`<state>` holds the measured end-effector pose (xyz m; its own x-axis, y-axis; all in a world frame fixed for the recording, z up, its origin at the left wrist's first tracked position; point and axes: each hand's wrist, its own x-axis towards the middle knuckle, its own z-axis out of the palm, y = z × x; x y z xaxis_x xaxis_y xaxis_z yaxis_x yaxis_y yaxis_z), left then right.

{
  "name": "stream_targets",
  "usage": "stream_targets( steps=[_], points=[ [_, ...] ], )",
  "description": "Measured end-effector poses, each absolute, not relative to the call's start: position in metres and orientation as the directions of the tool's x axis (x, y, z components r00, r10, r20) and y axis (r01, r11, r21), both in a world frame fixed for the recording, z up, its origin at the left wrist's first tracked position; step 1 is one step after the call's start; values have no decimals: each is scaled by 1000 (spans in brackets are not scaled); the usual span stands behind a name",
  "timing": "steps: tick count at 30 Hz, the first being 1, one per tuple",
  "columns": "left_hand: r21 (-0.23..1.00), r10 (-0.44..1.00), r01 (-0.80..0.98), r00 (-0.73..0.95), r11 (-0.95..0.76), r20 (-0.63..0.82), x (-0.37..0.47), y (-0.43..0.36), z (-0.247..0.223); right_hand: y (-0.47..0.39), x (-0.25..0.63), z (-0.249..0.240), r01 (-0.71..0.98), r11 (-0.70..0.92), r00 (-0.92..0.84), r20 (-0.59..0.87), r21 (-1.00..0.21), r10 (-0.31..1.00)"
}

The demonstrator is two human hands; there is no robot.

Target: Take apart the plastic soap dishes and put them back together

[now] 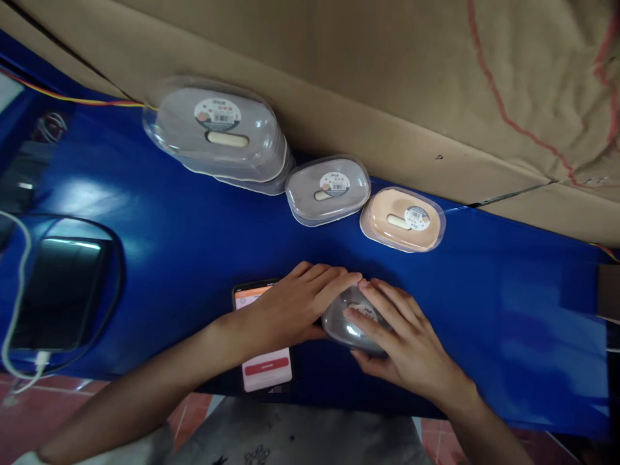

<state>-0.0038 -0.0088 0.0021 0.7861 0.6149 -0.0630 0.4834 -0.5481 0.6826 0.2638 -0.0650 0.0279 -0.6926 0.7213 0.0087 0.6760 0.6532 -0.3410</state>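
Between my two hands is a small grey lidded box [341,326] with a clear cover and a round label. My left hand [310,294] wraps its left side, thumb low and fingers over the far edge. From the right, my right hand [397,329] grips the box, with fingers across the top and the thumb at the near side. My fingertips nearly meet at the far edge and partly cover the label. Under my left wrist lies a phone [266,374] with a lit screen, partly hidden by the hand.
Along the back stand a stack of large grey boxes [179,126], a medium grey box [307,194] and a peach box [382,236]. Brown cardboard [368,84] rises behind them. At left a dark power bank-like device [58,290] lies with a white cable [14,316] on the blue table [169,258].
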Motion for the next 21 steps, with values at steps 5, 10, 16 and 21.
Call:
stream_targets(
  steps=[5,10,16,21],
  points=[
    [654,615,485,788,-581,-38,-5,-8,0,-64,260,19,665,675,-694,69,-321,716],
    [582,600,488,800,-650,-1,-7,-5,5,-62,264,20,670,658,-667,111,-342,737],
    [483,613,498,782,-720,108,-13,-2,16,-74,309,36,754,573,-593,42,-322,804],
    [322,734,662,636,-677,237,-19,6,19,-82,363,34,904,391,-380,93,-172,920]
  ],
)
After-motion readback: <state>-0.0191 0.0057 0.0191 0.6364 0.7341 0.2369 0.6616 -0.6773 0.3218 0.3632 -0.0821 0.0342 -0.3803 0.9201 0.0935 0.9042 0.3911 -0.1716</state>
